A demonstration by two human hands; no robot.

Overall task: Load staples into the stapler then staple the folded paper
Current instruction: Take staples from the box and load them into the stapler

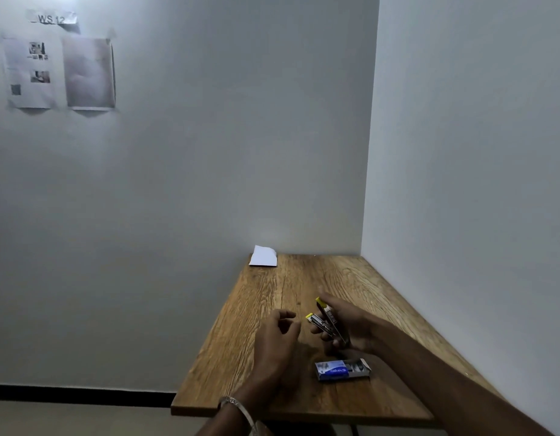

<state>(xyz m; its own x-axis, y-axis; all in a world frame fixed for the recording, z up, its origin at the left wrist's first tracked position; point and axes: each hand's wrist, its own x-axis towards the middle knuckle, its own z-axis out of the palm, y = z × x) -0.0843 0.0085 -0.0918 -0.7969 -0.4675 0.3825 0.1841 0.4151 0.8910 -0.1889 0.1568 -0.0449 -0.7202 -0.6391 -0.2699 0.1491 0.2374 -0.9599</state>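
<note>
The staple box (342, 369) lies open on the surface (272, 297), close by for refills. Right hand (351, 328) fingers hold the stapler (325, 322) open; left hand (277, 333) fingers curl loosely, empty. The folded paper (263, 256) waits far back.

Stapler, staple box and folded paper on a wooden table.
The stapler (327, 322), dark with yellow tips, is held above the table, hinged open in a V, tips pointing away and left. The blue-and-white staple box (341, 369) lies flat near the front edge, right end open. The white folded paper (263, 256) rests at the far left corner.
</note>
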